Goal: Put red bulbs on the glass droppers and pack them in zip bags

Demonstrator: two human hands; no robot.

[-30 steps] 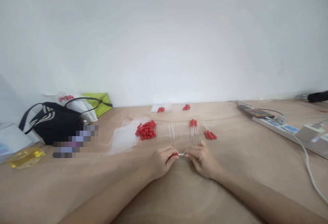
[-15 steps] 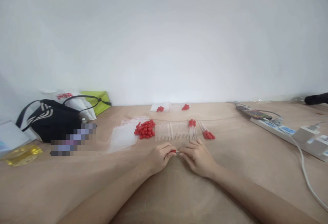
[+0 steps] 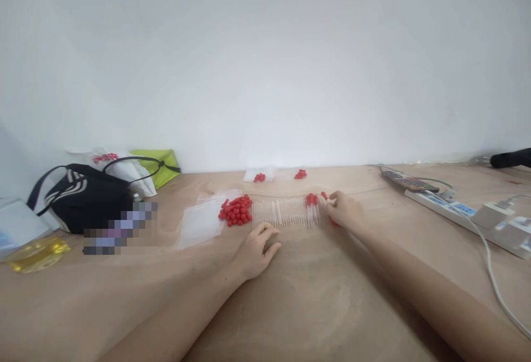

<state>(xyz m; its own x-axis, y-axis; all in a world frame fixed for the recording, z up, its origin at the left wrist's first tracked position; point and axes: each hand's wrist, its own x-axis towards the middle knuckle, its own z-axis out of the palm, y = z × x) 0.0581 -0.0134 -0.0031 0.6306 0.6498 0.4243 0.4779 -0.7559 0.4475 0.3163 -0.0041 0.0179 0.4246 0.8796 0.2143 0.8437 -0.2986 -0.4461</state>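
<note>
A pile of red rubber caps (image 3: pixel 237 210) lies on the tan table (image 3: pixel 315 295), left of a row of clear thin tubes (image 3: pixel 282 212). A few capped tubes with red tops (image 3: pixel 312 199) stand at the row's right end. My right hand (image 3: pixel 345 210) reaches out to that right end, fingers pinched on a red-capped tube held over the finished ones. My left hand (image 3: pixel 257 250) rests on the table just in front of the row, fingers loosely spread, holding nothing.
Clear zip bags (image 3: pixel 202 219) lie left of the caps. A black bag (image 3: pixel 81 199), a white bag and a green bag (image 3: pixel 160 164) sit at far left. A power strip (image 3: pixel 468 210) with cable and a phone (image 3: pixel 410 182) occupy the right. Small red cap clusters (image 3: pixel 301 173) lie by the wall.
Both hands were together pinching a cap and tube. Now the right hand has carried the capped tube away to the right end of the row, and the left hand has let go and opened.
</note>
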